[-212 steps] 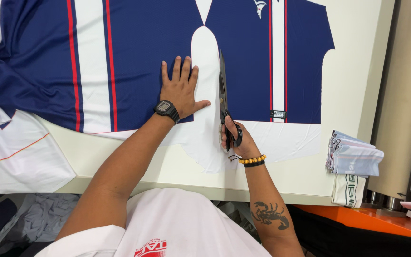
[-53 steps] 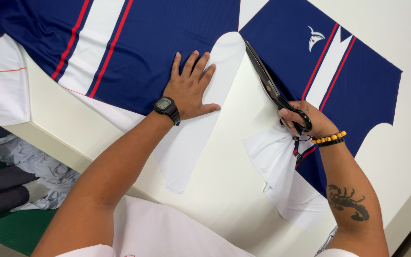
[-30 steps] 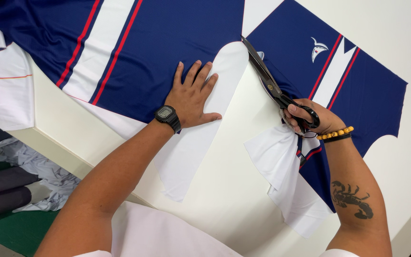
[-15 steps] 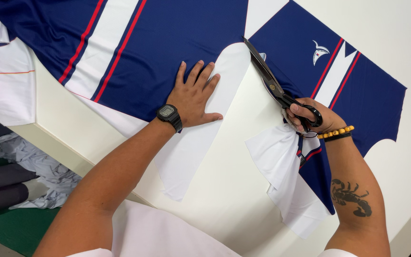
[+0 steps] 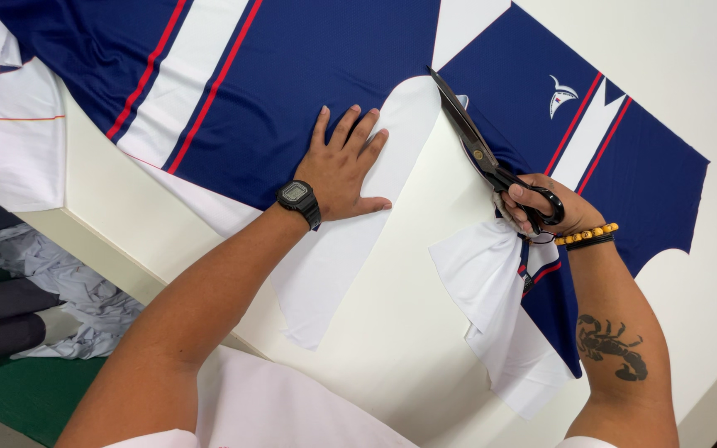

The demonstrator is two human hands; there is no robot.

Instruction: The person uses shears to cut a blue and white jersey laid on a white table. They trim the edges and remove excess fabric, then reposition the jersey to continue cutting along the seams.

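Observation:
A navy fabric sheet [image 5: 309, 75] with white and red stripes lies spread on a cream table [image 5: 400, 332]. My left hand [image 5: 342, 166] presses flat on the navy cloth beside a curved white cut edge, fingers spread, a black watch on the wrist. My right hand [image 5: 541, 207] grips the black handles of long scissors [image 5: 470, 137], whose blades point up-left along the cut between the two navy parts. A loose white strip of fabric [image 5: 491, 290] folds under my right wrist.
The right navy panel [image 5: 616, 166] bears a small white emblem. White cloth [image 5: 6, 141] hangs over the table's left edge. Grey fabric scraps [image 5: 85, 307] lie on a green floor [image 5: 26, 390] below.
Over the last second the hands and scissors have barely shifted; the blades stay along the same cut line. Seven seconds ago the view was turned differently, with the scissors pointing straight up.

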